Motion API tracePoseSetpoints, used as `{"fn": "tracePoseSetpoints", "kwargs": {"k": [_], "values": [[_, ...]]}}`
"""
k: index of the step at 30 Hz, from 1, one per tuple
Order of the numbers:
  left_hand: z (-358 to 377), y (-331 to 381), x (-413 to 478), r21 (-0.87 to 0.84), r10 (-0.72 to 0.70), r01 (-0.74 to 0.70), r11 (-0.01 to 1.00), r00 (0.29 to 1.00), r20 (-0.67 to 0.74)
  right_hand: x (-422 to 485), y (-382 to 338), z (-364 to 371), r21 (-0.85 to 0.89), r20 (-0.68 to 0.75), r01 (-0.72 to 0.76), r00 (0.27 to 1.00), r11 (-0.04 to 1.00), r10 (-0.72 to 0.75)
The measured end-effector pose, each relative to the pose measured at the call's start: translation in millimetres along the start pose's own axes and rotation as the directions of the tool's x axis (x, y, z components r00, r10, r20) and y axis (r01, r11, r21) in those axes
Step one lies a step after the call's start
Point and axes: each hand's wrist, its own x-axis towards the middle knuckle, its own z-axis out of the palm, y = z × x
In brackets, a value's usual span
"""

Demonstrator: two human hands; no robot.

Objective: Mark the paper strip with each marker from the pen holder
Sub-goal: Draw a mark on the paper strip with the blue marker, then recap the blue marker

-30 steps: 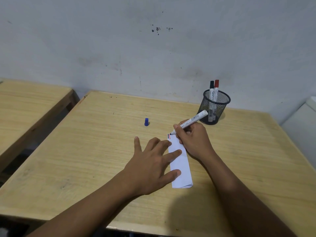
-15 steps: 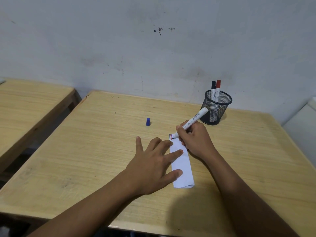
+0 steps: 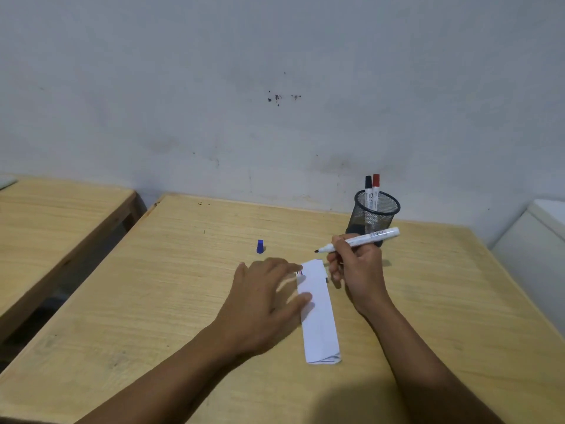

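Observation:
A white folded paper strip (image 3: 319,313) lies on the wooden table (image 3: 171,301), with small coloured marks at its far left corner. My left hand (image 3: 266,301) rests flat, its fingers on the strip's left edge. My right hand (image 3: 357,267) grips an uncapped white marker (image 3: 363,238), lifted off the paper with its dark tip pointing left. A blue cap (image 3: 260,246) stands on the table beyond my left hand. The black mesh pen holder (image 3: 374,215) at the back holds a black-capped marker (image 3: 368,191) and a red-capped marker (image 3: 376,189).
A second wooden table (image 3: 55,221) stands to the left across a dark gap. A white object (image 3: 538,240) sits past the table's right edge. The grey wall runs right behind the table.
My right hand has lifted the marker off the strip's top corner and tilted it nearly level. My left hand has shifted slightly on the paper. The camera has tipped up.

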Motion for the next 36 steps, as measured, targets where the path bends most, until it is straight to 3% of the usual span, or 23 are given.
{"fn": "tracePoseSetpoints", "kwargs": {"k": [3,6,8,11,13,16,19,30,36], "values": [[-10.2,-17.7,35.1,0.110,-0.133,0.157,0.981,0.970,-0.203,1.4,-9.9,3.4,0.023,-0.025,0.011,1.000,1.000,-0.011],[-23.7,-39.2,67.5,0.294,-0.340,0.337,0.895,0.939,-0.042,0.1,-22.7,7.4,0.060,-0.022,0.035,0.999,0.998,-0.034],[-29.6,-46.2,75.9,0.323,-0.367,0.332,0.887,0.929,0.055,-2.5,-32.0,9.5,0.057,-0.004,0.052,0.999,0.997,-0.051],[-35.9,-39.6,77.9,0.169,-0.353,0.350,0.921,0.935,-0.009,-5.3,-44.6,11.2,0.055,0.021,0.058,0.998,0.997,-0.060],[-43.6,-31.4,79.5,-0.109,-0.379,0.374,0.921,0.925,-0.028,-5.2,-54.5,13.4,0.048,0.033,0.061,0.998,0.997,-0.063],[-61.5,-7.6,77.4,-0.480,-0.288,0.258,0.839,0.958,0.012,-3.8,-74.9,19.5,0.072,0.033,0.068,0.997,0.995,-0.070],[-79.7,22.3,77.5,-0.560,-0.179,0.124,0.819,0.983,-0.044,-6.3,-96.2,24.4,0.074,0.048,0.100,0.993,0.992,-0.104],[-112.1,81.4,75.6,-0.415,0.046,-0.095,0.905,0.991,-0.128,-38.1,-152.9,8.5,0.064,0.018,0.268,0.963,0.961,-0.270],[-113.6,103.4,71.7,-0.340,0.136,-0.215,0.915,0.961,-0.241,-51.3,-168.2,2.4,0.004,0.066,0.239,0.969,0.971,-0.239]]}}
